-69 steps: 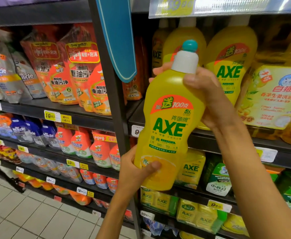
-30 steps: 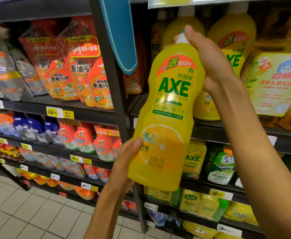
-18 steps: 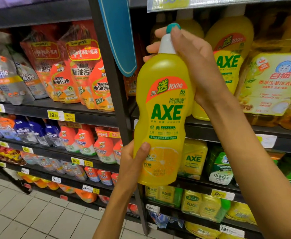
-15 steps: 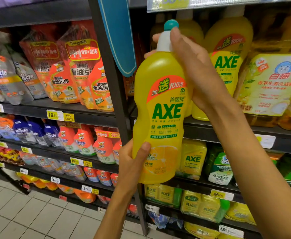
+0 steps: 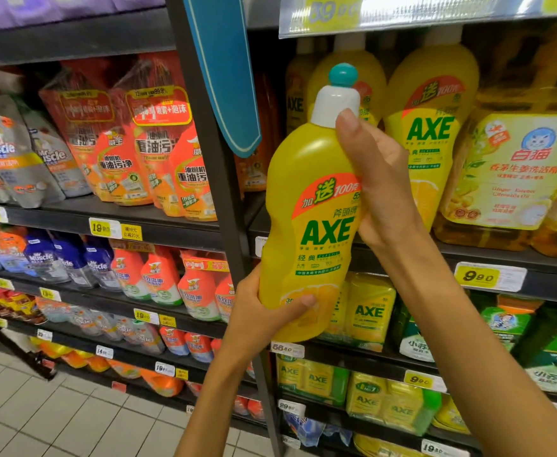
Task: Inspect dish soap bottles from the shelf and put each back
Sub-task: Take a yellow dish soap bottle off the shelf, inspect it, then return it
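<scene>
We hold a yellow soap bottle (image 5: 306, 232) upright in front of the shelf (image 5: 468, 255), label facing us. Our left hand (image 5: 263, 319) cups its base, thumb curled across the front. Our right hand (image 5: 381, 189) wraps the shoulder just under the white cap (image 5: 334, 105), thumb on the neck. The bottle looks full, so likely heavy, and its smooth plastic could slip. The walls are probably stiff enough to squeeze a little. We judge the narrow waist or neck the surest grip, with support below. Matching bottles (image 5: 432, 127) stand behind on the shelf.
</scene>
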Motion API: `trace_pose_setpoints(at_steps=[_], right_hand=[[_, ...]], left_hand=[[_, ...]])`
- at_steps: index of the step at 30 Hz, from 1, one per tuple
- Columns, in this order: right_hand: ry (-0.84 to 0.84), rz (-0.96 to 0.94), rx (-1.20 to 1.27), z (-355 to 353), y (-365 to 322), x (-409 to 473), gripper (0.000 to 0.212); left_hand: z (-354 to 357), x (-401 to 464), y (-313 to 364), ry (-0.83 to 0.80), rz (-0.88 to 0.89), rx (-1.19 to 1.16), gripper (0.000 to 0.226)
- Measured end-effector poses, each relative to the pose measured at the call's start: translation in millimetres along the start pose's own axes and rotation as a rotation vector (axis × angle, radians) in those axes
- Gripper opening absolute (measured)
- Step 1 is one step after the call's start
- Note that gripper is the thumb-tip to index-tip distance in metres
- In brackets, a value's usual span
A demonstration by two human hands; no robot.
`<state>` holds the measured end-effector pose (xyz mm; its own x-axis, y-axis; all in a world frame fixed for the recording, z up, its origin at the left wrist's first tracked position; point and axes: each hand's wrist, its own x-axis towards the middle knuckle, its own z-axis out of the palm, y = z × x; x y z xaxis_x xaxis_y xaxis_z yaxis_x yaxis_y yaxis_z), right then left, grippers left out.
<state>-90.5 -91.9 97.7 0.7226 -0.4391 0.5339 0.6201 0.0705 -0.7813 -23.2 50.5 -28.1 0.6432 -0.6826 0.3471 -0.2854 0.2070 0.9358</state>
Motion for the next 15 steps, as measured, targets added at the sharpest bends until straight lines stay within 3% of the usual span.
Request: trace_pose_setpoints(at_steps=[6,9,15], right_hand=[[-0.088,-0.018,-0.193,-20,2,-2,0.09],[-0.124,0.055,-0.134,-35,5,-10,0.122],[-0.187,0.061,-0.059,-44,7,-19,0.103]], left_hand=[[7,2,-6,0.149,0.095,0.066,0.05],[-2,7,-2,0.21,0.182,0.204,0.057],[-9,14,-1,0.196,0.269,0.292,0.068]])
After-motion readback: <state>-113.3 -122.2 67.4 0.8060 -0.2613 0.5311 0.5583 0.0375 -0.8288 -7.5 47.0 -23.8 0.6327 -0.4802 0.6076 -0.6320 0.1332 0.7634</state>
